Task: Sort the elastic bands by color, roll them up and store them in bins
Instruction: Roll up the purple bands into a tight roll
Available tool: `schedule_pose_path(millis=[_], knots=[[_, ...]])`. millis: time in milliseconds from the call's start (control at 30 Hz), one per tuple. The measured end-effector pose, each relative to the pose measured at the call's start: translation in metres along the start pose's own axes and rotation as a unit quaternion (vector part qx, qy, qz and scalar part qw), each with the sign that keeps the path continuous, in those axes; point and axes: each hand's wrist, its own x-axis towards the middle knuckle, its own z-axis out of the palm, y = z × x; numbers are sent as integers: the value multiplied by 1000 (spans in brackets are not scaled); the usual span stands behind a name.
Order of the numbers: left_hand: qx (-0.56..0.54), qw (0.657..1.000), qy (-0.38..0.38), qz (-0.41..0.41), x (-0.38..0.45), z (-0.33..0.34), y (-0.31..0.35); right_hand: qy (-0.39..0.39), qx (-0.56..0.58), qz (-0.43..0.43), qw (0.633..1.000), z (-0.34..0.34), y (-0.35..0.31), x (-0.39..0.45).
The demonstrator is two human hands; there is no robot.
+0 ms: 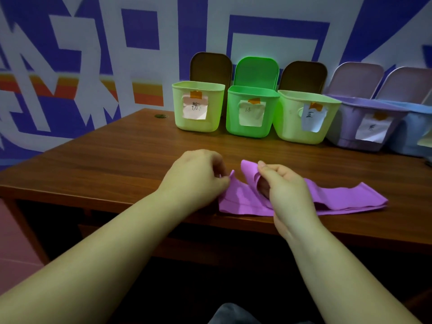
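A purple elastic band [346, 198] lies flat on the wooden table [112, 160] near its front edge, its long end stretching to the right. My left hand [196, 176] pinches the band's left corner and lifts it a little. My right hand [285, 190] pinches the other raised edge of the same end, thumb and forefinger on top. Behind stand several open bins with paper labels: a pale green bin [198, 106], a bright green bin [251, 112], another pale green bin [304, 116], a purple bin [364, 123] and a blue bin [413, 129] at the right edge.
Each bin's lid stands open against the painted wall behind it. A small round dark hole [160, 116] sits in the table's far left part. The table's left half holds nothing but bare wood.
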Motion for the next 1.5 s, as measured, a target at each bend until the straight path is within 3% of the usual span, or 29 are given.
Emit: schedule_pose_path(millis=[67, 133, 233, 333, 500, 700, 833, 933, 1000, 1067, 1167, 1500], knots=[[51, 998, 9, 41, -3, -2, 10, 17, 40, 25, 999, 0, 2, 4], [67, 997, -9, 25, -2, -3, 15, 13, 49, 31, 998, 0, 3, 6], [-33, 993, -83, -81, 5, -8, 15, 4, 47, 28, 998, -1, 3, 6], [-156, 955, -178, -179, 11, -11, 20, -13, 32, 19, 999, -3, 4, 4], [-183, 956, -131, -188, 17, -12, 23, -1, 76, 63, 995, -5, 5, 11], [-300, 910, -157, -240, 19, -8, 37, 3, 148, 114, 982, -9, 10, 22], [-389, 835, -240, -305, 22, -6, 41, -12, 173, 123, 977, -10, 12, 23], [-441, 807, -219, -326, 23, -5, 40, -19, 248, 141, 958, -15, 6, 21], [-477, 790, -188, -335, 20, -4, 39, -10, 222, 104, 969, -20, 1, 19], [-514, 773, -165, -334, 16, -1, 37, 3, 116, 18, 993, -24, -6, 14], [-549, 761, -124, -322, 11, 4, 34, 18, 24, -75, 997, -26, -19, 5], [-584, 758, -108, -272, 4, 10, 41, -26, -73, -190, 979, -9, -21, -24]])
